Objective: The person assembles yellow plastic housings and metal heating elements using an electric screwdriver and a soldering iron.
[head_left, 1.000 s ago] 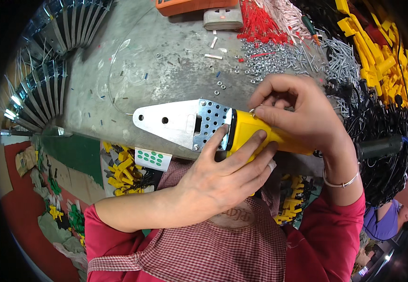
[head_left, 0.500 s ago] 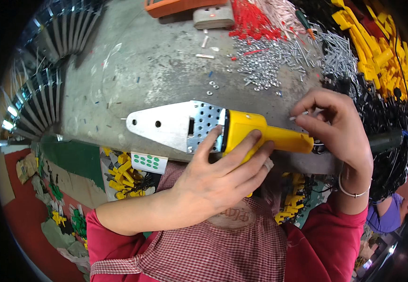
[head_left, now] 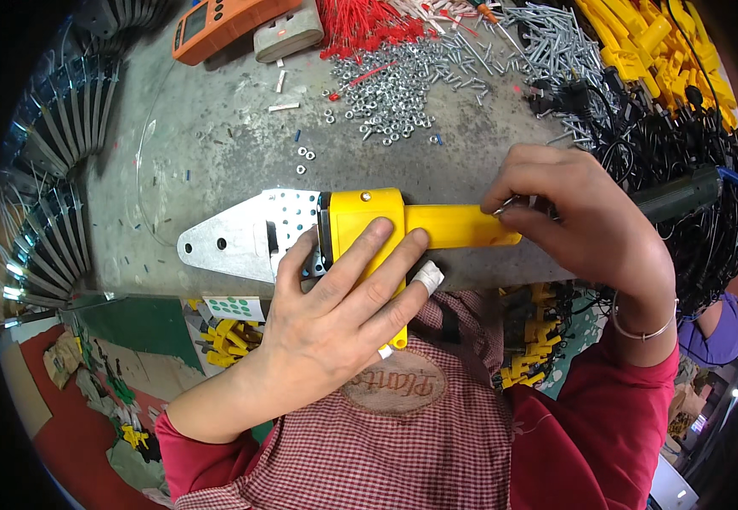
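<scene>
A yellow-handled plastic-pipe welding iron [head_left: 369,212] lies across the table's near edge, its flat pointed metal plate toward the left. Beside the plate is a perforated metal section, and one screw head shows in the yellow housing. My left hand [head_left: 343,297] reaches over the housing and grips it, fingers spread on top; a white wrap covers one fingertip. At the handle's right end, my right hand [head_left: 577,204] pinches a small silver screw [head_left: 509,204] between thumb and forefinger, against or just above the yellow plastic. The screw's far end is hidden by the fingers.
Loose nuts [head_left: 386,93] and screws [head_left: 556,42] are strewn at the back, near red wire pieces [head_left: 356,30]. An orange meter [head_left: 224,30] stands far left. Yellow housings [head_left: 641,42], black cables [head_left: 683,221] and a dark green tool [head_left: 679,200] crowd the right. Metal plates [head_left: 63,119] line the left.
My right hand has brought the small screw down and left to the handle's end. The whole scene has shifted left in view, while my left hand keeps its hold on the welding iron.
</scene>
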The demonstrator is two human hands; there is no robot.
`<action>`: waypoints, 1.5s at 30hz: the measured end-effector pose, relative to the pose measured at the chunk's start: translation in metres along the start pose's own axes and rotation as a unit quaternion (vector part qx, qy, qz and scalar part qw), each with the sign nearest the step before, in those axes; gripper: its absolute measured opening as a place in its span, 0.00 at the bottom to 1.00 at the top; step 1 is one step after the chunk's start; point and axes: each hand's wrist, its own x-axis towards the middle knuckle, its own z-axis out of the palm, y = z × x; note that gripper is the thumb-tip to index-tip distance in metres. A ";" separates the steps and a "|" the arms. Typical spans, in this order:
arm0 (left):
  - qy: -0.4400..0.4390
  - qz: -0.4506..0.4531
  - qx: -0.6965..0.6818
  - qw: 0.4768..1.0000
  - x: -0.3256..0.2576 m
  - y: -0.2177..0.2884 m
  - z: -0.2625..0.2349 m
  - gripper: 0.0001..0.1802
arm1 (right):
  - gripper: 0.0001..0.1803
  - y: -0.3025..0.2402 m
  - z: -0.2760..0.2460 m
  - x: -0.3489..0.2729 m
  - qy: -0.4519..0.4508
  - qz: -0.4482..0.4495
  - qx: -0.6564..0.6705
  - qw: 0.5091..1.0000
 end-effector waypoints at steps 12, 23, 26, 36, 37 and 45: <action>0.009 0.004 0.002 1.000 0.000 -0.002 0.002 0.32 | 0.08 -0.031 0.024 -0.027 0.088 0.104 -0.032 0.990; 0.000 0.005 0.003 1.000 -0.003 -0.002 0.002 0.32 | 0.10 -0.032 0.039 -0.023 0.107 0.031 -0.097 0.989; -0.002 0.004 -0.006 1.000 -0.003 -0.003 0.003 0.34 | 0.13 -0.025 0.034 -0.025 0.087 0.056 -0.066 0.992; 0.019 0.013 0.007 1.000 -0.004 -0.004 0.006 0.35 | 0.14 0.016 0.047 -0.039 0.180 -0.171 -0.185 0.951; 0.019 0.013 0.007 1.000 -0.004 -0.003 0.005 0.35 | 0.14 0.019 0.052 -0.041 0.181 -0.171 -0.185 0.951; 0.031 0.007 -0.050 0.998 -0.004 -0.010 -0.009 0.38 | 0.12 0.013 0.040 -0.033 0.263 -0.242 -0.241 0.902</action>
